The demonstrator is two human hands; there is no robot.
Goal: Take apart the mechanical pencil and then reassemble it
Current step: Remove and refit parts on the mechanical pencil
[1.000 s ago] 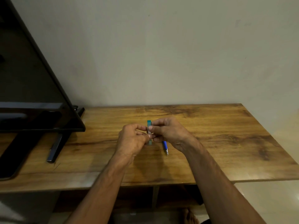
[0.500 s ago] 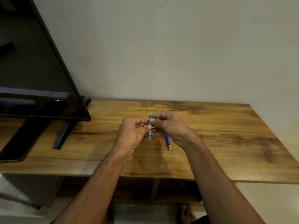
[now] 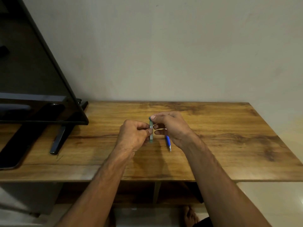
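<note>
A small green tube-shaped case (image 3: 151, 134) stands upright between my two hands above the wooden table (image 3: 229, 145). My left hand (image 3: 133, 135) pinches its middle from the left. My right hand (image 3: 173, 126) holds it from the right, index fingertip on its top end and thumb beside it. A blue mechanical pencil (image 3: 168, 143) shows below my right hand, its metal tip pointing towards me. Its far end is hidden behind the hand, so I cannot tell if it lies on the table or is held.
A black TV (image 3: 36, 76) stands on the table's left part, one stand foot (image 3: 57, 141) reaching towards the front edge. A dark flat object (image 3: 11, 154) lies at the far left. The wall runs along the table's back. A shelf sits under the table.
Both hands stay on the green case in nearly the same place. My right index fingertip has shifted onto its top end. The view has moved slightly.
</note>
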